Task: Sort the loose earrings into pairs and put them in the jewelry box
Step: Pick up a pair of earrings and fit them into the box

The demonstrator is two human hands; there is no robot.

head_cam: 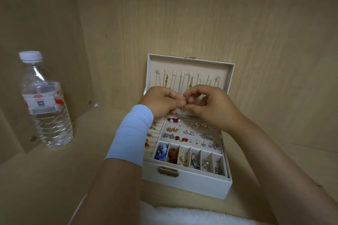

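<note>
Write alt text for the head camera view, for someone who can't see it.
Two hands, left hand and right hand, meet fingertip to fingertip over an open white jewelry box, pinching something too small to identify. The box tray holds earrings on a pegged panel and in small compartments, with necklaces hanging in the lid. A water bottle stands to the left.

Your open worktop (109,151) lies centre-left; a water bottle (46,104) blocks far left, the jewelry box (188,184) and its raised lid (190,64) fill centre.
</note>
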